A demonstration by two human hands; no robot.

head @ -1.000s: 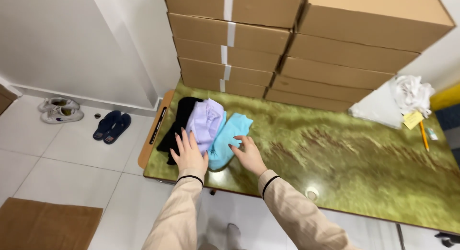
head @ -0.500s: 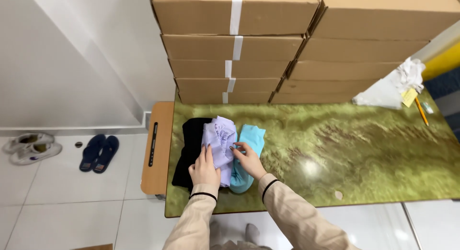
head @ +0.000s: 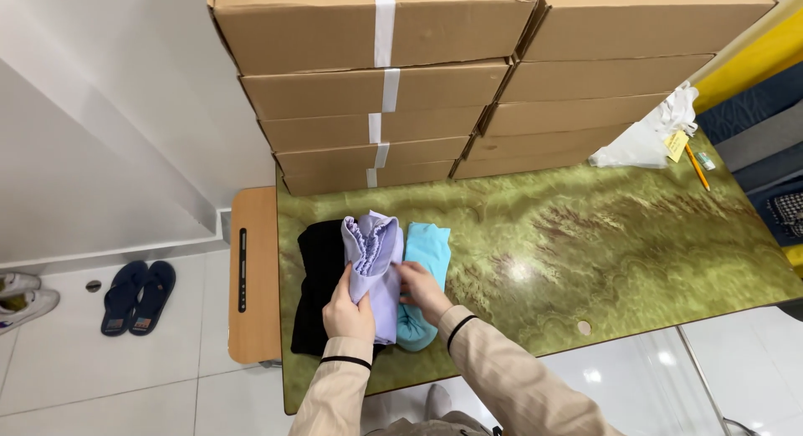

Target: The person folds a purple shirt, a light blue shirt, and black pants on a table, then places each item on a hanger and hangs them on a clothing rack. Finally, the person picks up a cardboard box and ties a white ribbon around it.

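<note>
Left hand (head: 348, 309) clamped on folded lilac cloth (head: 376, 260), long axis running away; right hand (head: 421, 287) just beside, seemingly gripping its edge.

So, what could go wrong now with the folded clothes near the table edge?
1. The lavender garment, gripped by the left hand, could unfold if lifted by one side only.
2. The turquoise garment under the right hand lies close to the near edge of the green table and might slide off.
3. The black garment reaches the table's left edge and may get dragged.
</note>
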